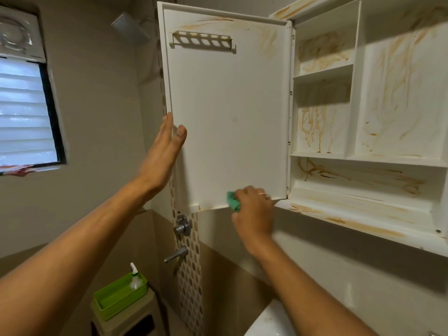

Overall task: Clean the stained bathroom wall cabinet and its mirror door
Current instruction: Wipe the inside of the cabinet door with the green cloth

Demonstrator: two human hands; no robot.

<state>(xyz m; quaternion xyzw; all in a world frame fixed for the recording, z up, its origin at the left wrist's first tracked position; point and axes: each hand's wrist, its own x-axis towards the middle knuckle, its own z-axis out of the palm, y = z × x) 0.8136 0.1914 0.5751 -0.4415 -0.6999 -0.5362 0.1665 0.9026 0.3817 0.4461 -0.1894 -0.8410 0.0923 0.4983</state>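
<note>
Cabinet hangs on the wall at the right, its door swung open to the left so that the inner face is toward the camera. The left hand braces the door's free edge, fingers straight and together behind the edge, thumb on the inner face. The right hand grips a green cloth, fingers curled round it, pressed to the door's bottom edge, near the hinge side.

The step in hand looks like wiping the door's lower lip. To do it well, the left hand should hold the door firm so it does not swing away under pressure, while the cloth runs along the whole lip and into the corner, where brown residue shows. The middle of the door looks clean; orange streaks remain at the top, above and right of the slotted rack, and those slots will probably need a folded cloth corner. The cabinet's shelves and back are heavily streaked, so most of the job seems left. A spray bottle stands in a green tray low at the left, should the cloth need wetting.
</note>
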